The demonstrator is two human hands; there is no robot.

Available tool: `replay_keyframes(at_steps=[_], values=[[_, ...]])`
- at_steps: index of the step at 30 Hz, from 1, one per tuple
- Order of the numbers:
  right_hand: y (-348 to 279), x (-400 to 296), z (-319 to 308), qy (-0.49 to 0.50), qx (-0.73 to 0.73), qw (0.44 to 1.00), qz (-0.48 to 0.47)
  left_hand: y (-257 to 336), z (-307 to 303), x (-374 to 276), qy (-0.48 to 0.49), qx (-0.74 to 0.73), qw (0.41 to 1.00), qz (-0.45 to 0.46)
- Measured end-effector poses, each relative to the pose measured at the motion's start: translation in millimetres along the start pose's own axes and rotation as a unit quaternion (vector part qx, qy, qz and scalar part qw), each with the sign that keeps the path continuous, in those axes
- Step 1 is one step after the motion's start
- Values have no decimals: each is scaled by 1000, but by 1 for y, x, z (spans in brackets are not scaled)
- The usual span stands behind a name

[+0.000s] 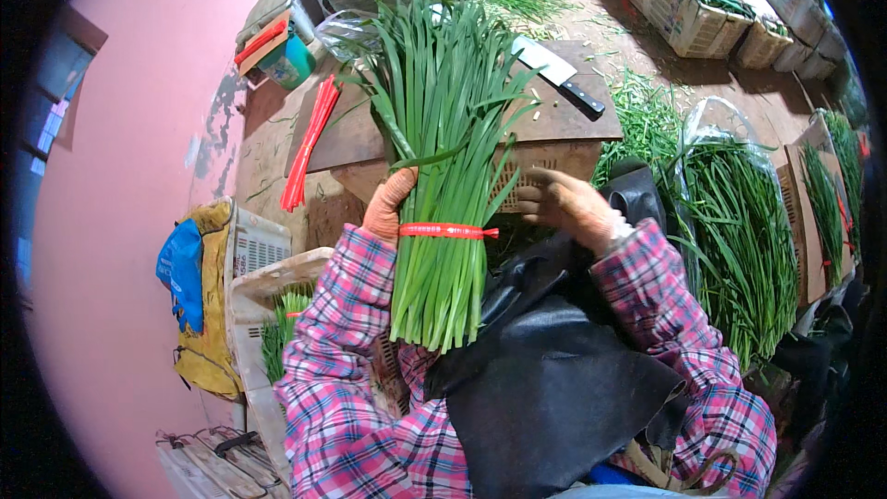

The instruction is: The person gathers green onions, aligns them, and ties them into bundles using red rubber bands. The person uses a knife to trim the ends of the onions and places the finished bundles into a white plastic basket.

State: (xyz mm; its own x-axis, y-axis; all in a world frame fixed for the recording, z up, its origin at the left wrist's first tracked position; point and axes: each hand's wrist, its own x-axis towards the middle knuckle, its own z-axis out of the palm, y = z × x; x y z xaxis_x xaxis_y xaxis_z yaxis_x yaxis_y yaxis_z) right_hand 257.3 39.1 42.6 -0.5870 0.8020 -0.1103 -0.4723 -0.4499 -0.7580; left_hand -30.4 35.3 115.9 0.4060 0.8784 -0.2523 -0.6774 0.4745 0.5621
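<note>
A large bunch of garlic chives (443, 125) stretches up before me, its cut pale stems towards my body. Around its lower part runs a red printed tie band (443, 230), its knotted end sticking out at the right. My left hand (392, 204), in an orange glove, grips the bunch from its left side just above the band; the fingers behind it are hidden. Apart from the bunch, to its right, my gloved right hand (569, 208) is raised, slightly blurred and holding nothing. Beyond the bunch, a cleaver (554, 69) with a black handle lies on a wooden board (582, 121).
Red tie strips (310, 145) overhang the board's left end. A green bucket (290, 62) stands behind. Loose chives in a plastic bag (738, 235) are at my right. A white crate (267, 298) stands left, and packed crates (682, 21) line the far right.
</note>
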Motion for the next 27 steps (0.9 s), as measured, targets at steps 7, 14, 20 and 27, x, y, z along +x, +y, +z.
replay_keyframes(at_steps=[7,14,20,27], values=[[-9,59,105,73,240,967,-46,15,19,-21,14,267,962,-44],[16,49,93,100,232,963,-90,28,-10,-37,71,269,956,-91],[-29,11,16,-17,-467,877,109,24,-23,-41,77,267,959,-51],[-41,26,102,-146,-666,643,-349,3,-27,-54,126,320,937,-69]])
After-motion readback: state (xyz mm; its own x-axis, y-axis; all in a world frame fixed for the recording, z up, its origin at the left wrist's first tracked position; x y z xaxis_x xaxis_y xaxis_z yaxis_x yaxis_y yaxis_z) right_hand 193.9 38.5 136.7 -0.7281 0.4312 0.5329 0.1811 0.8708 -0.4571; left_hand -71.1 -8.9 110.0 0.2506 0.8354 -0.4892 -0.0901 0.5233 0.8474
